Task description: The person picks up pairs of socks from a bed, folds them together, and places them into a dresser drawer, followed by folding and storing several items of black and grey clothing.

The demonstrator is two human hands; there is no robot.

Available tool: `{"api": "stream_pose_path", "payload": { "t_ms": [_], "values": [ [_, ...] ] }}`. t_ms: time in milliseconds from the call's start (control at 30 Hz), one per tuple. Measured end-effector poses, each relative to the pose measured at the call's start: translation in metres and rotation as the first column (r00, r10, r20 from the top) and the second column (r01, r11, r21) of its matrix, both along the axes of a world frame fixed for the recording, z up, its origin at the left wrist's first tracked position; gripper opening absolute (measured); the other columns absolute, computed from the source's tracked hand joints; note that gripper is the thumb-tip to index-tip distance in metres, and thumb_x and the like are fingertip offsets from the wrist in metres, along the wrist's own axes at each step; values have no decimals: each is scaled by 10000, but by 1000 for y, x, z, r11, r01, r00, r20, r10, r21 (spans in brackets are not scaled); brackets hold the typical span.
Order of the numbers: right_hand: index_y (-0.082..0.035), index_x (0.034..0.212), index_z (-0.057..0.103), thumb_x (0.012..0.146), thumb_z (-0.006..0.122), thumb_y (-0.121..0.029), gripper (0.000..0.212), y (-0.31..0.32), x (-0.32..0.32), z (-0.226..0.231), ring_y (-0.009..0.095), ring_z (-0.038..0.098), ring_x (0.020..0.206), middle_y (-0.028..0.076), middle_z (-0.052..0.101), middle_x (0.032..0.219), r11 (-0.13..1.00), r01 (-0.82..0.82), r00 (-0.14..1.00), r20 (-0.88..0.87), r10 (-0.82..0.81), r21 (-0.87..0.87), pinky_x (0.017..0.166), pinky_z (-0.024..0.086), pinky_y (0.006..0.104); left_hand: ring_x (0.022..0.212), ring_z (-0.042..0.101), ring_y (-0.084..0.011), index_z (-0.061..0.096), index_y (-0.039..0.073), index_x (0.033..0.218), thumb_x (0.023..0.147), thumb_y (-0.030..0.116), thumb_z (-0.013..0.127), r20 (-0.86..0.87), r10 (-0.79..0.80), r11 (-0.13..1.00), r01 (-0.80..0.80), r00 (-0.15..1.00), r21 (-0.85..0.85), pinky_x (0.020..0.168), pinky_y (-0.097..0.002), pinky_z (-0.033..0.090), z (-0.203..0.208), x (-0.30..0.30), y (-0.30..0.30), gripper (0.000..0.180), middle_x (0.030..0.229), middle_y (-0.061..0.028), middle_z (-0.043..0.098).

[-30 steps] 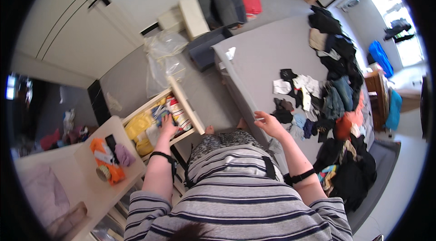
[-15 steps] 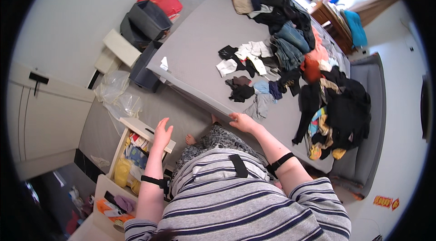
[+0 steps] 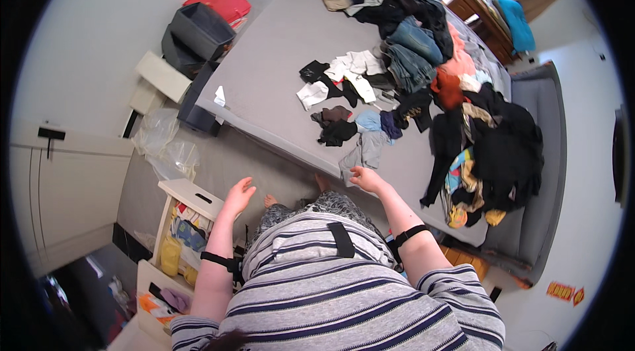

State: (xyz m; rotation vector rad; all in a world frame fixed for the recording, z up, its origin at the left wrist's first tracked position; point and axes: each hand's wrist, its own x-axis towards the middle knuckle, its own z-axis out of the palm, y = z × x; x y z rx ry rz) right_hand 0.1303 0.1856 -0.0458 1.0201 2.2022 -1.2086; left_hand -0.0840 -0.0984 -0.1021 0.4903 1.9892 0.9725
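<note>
My left hand (image 3: 239, 196) is in the air beside an open drawer (image 3: 192, 194), holding nothing, its fingers loosely bent. Folded clothes and a yellow bundle (image 3: 171, 255) fill that drawer. Over the near edge of the bed (image 3: 264, 80) hovers my right hand (image 3: 367, 180), fingers partly spread and nothing in them. Closest to it lies a light grey garment (image 3: 368, 153); whether the fingertips touch it I cannot tell. Beyond are a light blue piece (image 3: 369, 120), dark socks (image 3: 337, 131) and white socks (image 3: 357, 67).
Jeans (image 3: 409, 63) and a large pile of black clothes (image 3: 506, 143) cover the bed's right side. Dark grey bins (image 3: 202, 32), a red box (image 3: 221, 2) and clear plastic bags (image 3: 173, 153) stand along the left. A second open drawer (image 3: 149, 278) is at lower left.
The view has shifted, with the bed sliding left and up in it. My right hand has moved slightly along the bed edge, toward the grey garment. Both hands remain without anything held.
</note>
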Motion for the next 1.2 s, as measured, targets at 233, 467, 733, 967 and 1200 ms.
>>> {"api": "stream_pose_path", "payload": {
  "t_ms": [233,467,733,967,1200],
  "values": [
    [-45,1042,460,695,524,-193,383,31,-47,-15,217,535,825,124,549,915,961,-278,960,-42,278,19,720,415,301,1013,426,-259,384,2,1103,740,177,505,-83,318,938,-326,945,-120,837,-319,351,-5,33,-20,421,1090,-175,437],
    [-28,1038,456,713,529,-190,371,50,-119,-42,151,510,709,93,546,871,799,-556,831,-142,538,-228,625,411,261,1032,389,-287,372,51,1129,739,248,489,-181,669,653,-687,721,-318,848,-344,329,-9,112,-21,452,1106,-167,414],
    [-15,1049,444,733,516,-148,350,15,-188,-13,171,523,754,110,552,862,518,-848,527,-290,798,-116,672,416,274,1077,345,-289,299,-22,1157,695,197,493,-173,976,-171,-963,-136,-208,881,-318,294,-8,237,-50,548,1174,-203,330],
    [-10,1027,447,714,523,-154,353,33,-184,-10,233,542,791,142,553,862,328,-922,245,-348,905,203,690,428,300,1059,349,-319,329,-52,1121,655,178,486,-465,874,-338,-862,-139,-378,884,-329,296,-30,284,-87,543,1122,-236,368],
    [-14,1024,452,714,524,-161,351,77,-173,-65,236,540,810,157,547,874,519,-855,507,-226,832,-7,712,426,301,1142,210,-308,209,-32,1186,667,196,497,-512,854,-164,-886,92,-433,952,-320,184,-46,262,-93,635,1226,-213,209]
  ]
}}
